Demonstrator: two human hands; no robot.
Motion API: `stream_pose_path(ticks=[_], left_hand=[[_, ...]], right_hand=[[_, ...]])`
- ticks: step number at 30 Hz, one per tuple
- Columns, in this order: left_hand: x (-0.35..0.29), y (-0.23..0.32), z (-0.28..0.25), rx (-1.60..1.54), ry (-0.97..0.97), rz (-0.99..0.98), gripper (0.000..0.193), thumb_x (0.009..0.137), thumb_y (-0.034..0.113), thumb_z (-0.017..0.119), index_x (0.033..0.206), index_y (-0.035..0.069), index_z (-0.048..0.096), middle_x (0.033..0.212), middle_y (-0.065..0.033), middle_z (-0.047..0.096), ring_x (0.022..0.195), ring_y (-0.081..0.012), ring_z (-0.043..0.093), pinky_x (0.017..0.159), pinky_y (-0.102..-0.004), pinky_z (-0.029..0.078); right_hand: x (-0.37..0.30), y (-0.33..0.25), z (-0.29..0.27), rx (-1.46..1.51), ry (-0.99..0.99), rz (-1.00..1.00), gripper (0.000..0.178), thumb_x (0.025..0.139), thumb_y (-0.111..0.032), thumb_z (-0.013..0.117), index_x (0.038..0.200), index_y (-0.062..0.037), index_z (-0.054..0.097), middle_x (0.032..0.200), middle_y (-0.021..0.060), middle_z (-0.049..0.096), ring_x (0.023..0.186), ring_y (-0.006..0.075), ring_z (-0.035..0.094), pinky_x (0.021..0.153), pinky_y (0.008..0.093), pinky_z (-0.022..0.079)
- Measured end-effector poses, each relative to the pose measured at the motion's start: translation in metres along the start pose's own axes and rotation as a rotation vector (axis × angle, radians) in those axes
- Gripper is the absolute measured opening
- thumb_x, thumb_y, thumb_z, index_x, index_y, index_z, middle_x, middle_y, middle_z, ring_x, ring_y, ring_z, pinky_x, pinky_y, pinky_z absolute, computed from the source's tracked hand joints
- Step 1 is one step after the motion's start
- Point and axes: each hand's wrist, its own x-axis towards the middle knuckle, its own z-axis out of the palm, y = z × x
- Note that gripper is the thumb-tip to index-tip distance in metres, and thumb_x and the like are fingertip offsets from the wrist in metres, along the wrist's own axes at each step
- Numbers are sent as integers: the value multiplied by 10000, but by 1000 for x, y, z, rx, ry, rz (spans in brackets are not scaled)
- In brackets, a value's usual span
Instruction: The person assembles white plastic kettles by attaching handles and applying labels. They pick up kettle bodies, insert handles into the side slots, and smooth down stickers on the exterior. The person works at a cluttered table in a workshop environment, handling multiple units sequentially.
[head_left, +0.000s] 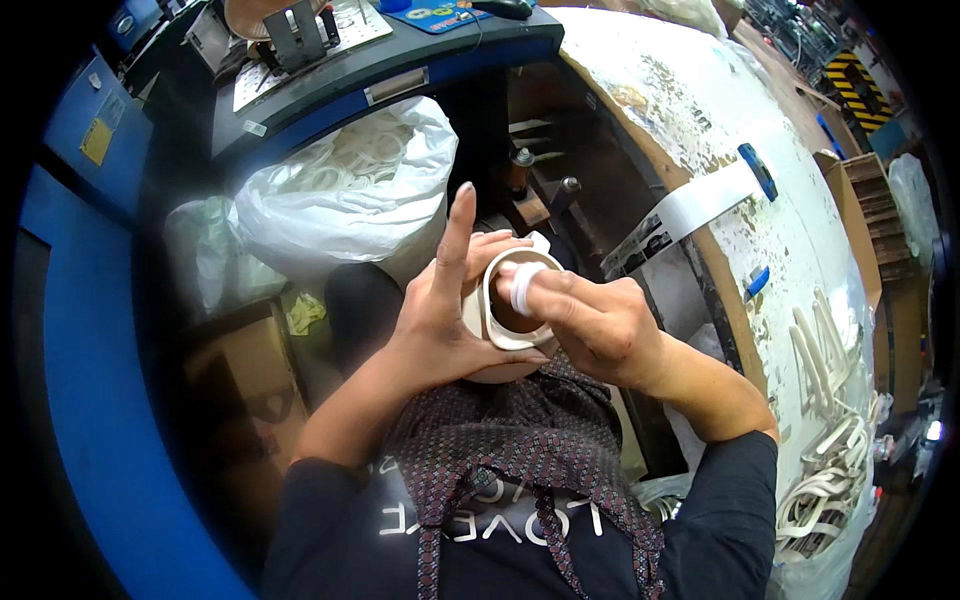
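In front of my apron, my left hand (440, 315) grips a cream cup-shaped container (490, 372) from its left side, thumb along the near rim and the index finger stretched up. The container has a round open mouth, a brown inside and a small tab at the far rim. From the right, my right hand (600, 320) reaches its fingers into that mouth. A white band (521, 289) shows at these fingers; I cannot tell if it is wrapped round a finger or pinched. The right fingertips are partly hidden inside the container.
A white sack (345, 215) of pale ring-shaped parts stands ahead to the left, beneath a dark workbench (400, 75). On the right, a worn white table (690, 120) carries a tape strip (700, 205) and several pale strips (830, 450). A blue cabinet (95, 400) borders the left.
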Motion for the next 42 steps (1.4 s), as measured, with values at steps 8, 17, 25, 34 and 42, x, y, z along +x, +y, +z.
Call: stream_pose_path(ticks=[8,17,25,34,42], left_hand=[[-3,12,23,313,-62,154,1234,601,308,889,1508,-22,121,1235,-153,619,1095,-333,631,922,-416,518],[6,25,1,282,-356,-32,599,618,303,862,1093,3,653,1210,-202,563,1092,-345,591,905,-417,485],[33,-51,-129,378,203,-48,501,898,442,562,1093,-19,589,1319,-212,524,1165,-336,550,967,-458,463],[-109,-149,-115,-438,374,-1123,520,995,437,468,1306,22,515,1196,-117,616,1054,-197,597,898,-345,488],[73,-100,-238,152,620,-210,586,915,235,637,1405,16,401,1354,-153,507,1281,-257,473,1060,-380,371]], right_hand=[[6,-2,-28,-277,-661,-76,182,763,-153,668,942,-142,640,973,35,616,781,193,689,549,344,563],[-10,-12,-14,329,-156,288,242,675,-272,716,911,-221,742,775,24,702,764,289,674,646,411,518],[-50,-5,-37,215,93,-47,917,666,-429,800,1462,-246,382,1504,230,291,1380,428,269,1097,592,259],[-97,119,46,398,98,513,189,904,-173,581,1016,-68,692,967,70,721,846,204,700,752,331,550],[-102,178,13,1026,896,1001,254,938,-197,569,1162,-79,595,1070,72,637,968,197,624,795,346,531]])
